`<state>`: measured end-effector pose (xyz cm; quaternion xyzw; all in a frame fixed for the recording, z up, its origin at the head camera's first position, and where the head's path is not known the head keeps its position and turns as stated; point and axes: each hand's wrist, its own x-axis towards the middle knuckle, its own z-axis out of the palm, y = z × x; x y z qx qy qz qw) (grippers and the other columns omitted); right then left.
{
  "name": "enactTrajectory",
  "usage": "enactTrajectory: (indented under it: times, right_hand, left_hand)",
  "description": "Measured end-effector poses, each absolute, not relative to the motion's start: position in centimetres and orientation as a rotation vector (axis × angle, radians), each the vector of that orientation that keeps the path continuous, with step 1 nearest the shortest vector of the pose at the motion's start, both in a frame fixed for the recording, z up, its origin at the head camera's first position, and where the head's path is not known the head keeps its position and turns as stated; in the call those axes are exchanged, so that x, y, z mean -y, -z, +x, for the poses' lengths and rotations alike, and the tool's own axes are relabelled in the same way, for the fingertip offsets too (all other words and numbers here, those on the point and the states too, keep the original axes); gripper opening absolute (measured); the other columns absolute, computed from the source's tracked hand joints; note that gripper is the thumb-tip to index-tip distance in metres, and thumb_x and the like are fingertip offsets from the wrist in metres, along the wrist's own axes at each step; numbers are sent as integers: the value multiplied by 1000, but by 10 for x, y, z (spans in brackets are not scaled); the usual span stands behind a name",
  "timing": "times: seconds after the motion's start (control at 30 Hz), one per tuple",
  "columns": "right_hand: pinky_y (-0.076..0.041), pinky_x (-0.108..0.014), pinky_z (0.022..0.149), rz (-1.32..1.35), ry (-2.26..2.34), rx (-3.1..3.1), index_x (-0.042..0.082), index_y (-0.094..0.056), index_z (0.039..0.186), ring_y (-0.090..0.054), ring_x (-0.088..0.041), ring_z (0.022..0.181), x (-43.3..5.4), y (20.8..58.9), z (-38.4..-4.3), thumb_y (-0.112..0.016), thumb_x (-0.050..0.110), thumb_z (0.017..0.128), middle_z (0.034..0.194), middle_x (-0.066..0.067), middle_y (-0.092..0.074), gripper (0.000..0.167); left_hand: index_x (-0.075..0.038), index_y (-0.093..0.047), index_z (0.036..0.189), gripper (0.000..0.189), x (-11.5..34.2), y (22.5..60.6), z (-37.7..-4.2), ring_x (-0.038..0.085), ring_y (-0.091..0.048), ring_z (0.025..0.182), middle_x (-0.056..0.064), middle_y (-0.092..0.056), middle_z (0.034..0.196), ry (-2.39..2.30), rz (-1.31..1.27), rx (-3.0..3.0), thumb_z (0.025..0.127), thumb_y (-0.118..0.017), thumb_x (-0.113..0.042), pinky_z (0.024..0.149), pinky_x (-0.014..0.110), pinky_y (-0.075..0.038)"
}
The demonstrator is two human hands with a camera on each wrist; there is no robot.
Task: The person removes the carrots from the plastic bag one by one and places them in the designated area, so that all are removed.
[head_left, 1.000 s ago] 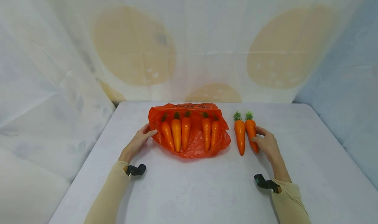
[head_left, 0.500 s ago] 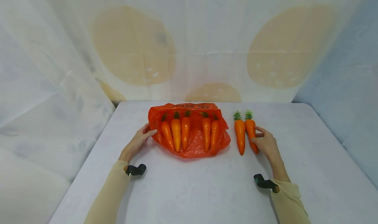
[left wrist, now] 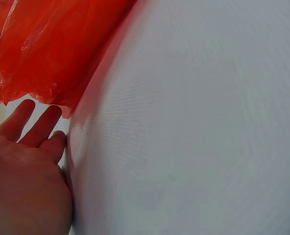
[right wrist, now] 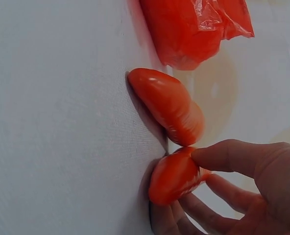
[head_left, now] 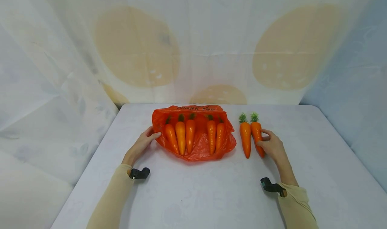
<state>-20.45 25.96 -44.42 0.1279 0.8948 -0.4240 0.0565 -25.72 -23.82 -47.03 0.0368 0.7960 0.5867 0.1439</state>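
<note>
- Pinching outer carrot in right grip, thumb over its body, fingers along its right side.
- Lying on white worktop, going by right wrist view; tip toward the person, green top pointing away.
- Just beside it, on the bag side: inner carrot, near-parallel, laid the same way. Close enough in right wrist view to look in contact, but can't tell for sure.
- Holding red plastic bag by its left edge in left grip; thumb over the front, fingers behind.
- In left wrist view: fingers spread near the crumpled edge, thumb only partly in frame.
- Bag set toward the far half of the worktop, left of both loose carrots and apart from them. Opening toward the person, black lettering along the far rim, creased all over.
- Inside bag: five carrots, glossy, roughly side by side, tops away, tips near. Split as left trio and right pair, with a gap between. Middle one of the trio more yellow.
- On both forearms: beige sleeves, black wrist cameras at the cuffs.
- Behind worktop: pale cloth backdrop with large tan round shapes.
</note>
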Motion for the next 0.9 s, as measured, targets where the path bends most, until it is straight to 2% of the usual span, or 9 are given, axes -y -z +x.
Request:
enactTrajectory:
  times: [0.3,0.53,0.77,0.9]
  right_hand:
    - [-50,-54,98,408,1292,-2713,1,-27,154,-51,-46,118,-259,445,-205,-54,15,94,143,-33,-41,67]
    - [-56,-48,88,390,1254,-2790,0,-31,152,-56,-42,108,-259,437,-202,-53,17,95,141,-32,-44,64]
    - [-55,-51,90,396,1259,-2838,0,-31,151,-53,-45,114,-260,427,-198,-52,17,96,141,-32,-43,62]
    - [-57,-50,85,431,1271,-2852,1,-35,150,-54,-44,113,-260,425,-198,-54,18,95,140,-31,-46,61]
  left_hand:
    - [-22,-21,158,81,239,471,-257,30,-18,149,3,-25,163,-1702,116,-2295,94,-59,-53,118,64,-9]
    - [-22,-22,158,80,239,471,-257,29,-19,149,4,-26,162,-1718,129,-2296,94,-59,-52,118,64,-9]
    - [-24,-22,158,78,238,472,-257,28,-19,149,2,-26,162,-1721,137,-2282,94,-58,-52,119,63,-9]
    - [-24,-22,158,77,238,470,-256,28,-19,149,2,-26,162,-1724,137,-2278,95,-58,-51,119,63,-9]
